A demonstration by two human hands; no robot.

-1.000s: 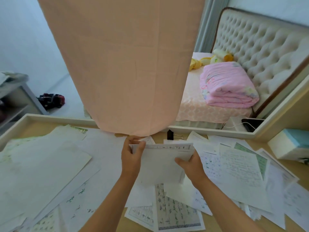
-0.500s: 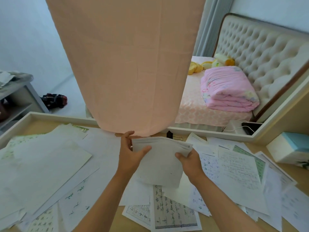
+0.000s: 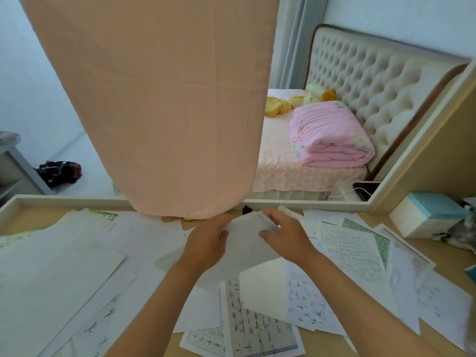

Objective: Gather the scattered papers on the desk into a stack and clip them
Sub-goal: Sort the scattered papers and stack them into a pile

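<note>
- Left hand [image 3: 206, 243] and right hand [image 3: 286, 238] gripped a small stack [image 3: 244, 243] above the desk [image 3: 31, 215], fingers curled around its edges.
- Most papers [image 3: 355, 251] lay scattered; gathering looked barely begun.
- The clip [image 3: 246, 209] sat unused behind the stack.

peach curtain [image 3: 154, 99] hanging | pink quilt [image 3: 329, 136] folded on bed [image 3: 288, 171] | teal-lidded box [image 3: 427, 215] right

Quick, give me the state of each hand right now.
Left hand: closed on the left edge of the small paper stack.
Right hand: fingers gripping the stack's right edge.
</note>
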